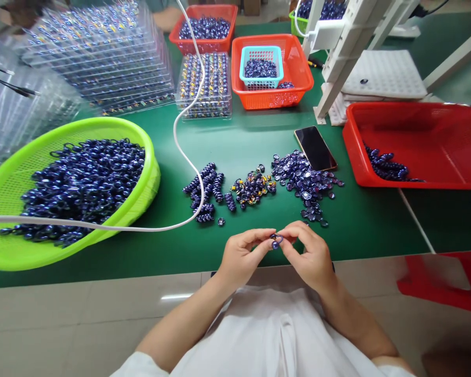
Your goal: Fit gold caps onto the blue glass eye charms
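Close to the table's front edge, my left hand (241, 257) and my right hand (309, 256) meet fingertip to fingertip. Between them is a small shiny dark-blue piece with a rounded bead and a ring-like part (275, 244), pinched by both. The fingertips cover some of it. Just beyond lie a heap of flat dark-blue caps (298, 175), a heap of clear pieces with yellow and dark swirls (255, 187), and ribbed stacks of dark-blue pieces (209, 183). One loose round piece (221, 222) rests left of my hands.
A lime-green basket (154, 175) of dark-blue ring pieces stands left, crossed by a white cable (180, 139). A phone (316, 148) and red tub (427, 125) are right. Behind are clear stacked trays (141, 73), an orange basket (294, 52) and a metal post (343, 57). Another person's arm (167, 19) shows.
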Tool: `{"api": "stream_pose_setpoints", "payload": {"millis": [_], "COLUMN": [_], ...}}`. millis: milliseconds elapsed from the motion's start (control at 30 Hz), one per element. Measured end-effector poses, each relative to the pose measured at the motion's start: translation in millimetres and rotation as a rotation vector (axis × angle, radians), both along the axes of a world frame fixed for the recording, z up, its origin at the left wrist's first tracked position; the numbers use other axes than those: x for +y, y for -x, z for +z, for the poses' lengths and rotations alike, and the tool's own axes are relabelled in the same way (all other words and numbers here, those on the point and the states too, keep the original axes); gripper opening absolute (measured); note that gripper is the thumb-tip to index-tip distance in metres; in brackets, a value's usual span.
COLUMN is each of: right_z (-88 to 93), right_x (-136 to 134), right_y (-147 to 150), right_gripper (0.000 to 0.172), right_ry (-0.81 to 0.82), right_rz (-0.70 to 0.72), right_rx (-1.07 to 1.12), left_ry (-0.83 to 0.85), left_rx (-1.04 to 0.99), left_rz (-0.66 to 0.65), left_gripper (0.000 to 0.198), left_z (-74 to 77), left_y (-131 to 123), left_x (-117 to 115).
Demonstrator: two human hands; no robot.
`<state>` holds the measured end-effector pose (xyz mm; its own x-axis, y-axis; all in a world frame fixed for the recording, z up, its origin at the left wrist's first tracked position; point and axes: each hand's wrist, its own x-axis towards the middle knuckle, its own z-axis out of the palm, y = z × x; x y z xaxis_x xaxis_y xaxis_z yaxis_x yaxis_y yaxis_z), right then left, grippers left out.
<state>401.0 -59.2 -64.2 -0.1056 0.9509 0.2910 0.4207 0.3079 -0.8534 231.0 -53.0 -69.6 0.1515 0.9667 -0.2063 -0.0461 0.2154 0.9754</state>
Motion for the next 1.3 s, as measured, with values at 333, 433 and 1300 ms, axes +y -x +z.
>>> {"api": "stream_pose_setpoints", "payload": {"millis": [333, 433, 1300], "right_z": [-1.5, -0.8, -18.0], "right_x": [-0.6, -1.0, 45.6], "right_y": [-1.6, -1.3, -59.1], "right_gripper": [0.012, 0.012, 0.008], "right_ry": [0.015, 0.034, -0.092], "right_rz": [-0.020, -0.037, -0.159], "right_rx": [-0.021, -0.013, -0.843], "left_ry": [-0.096, -0.156, 0.103], "left_rx": [0.150, 0.164, -0.095], "left_rz": [-0.081, -0.082, 0.008], "left_gripper": [0.016, 0.014, 0.017], "left_z": [0.9, 0.0, -4.8], "left_y": [-1.0, -2.8, -2.8], "left_x": [4.5, 3.3, 17.1]}}
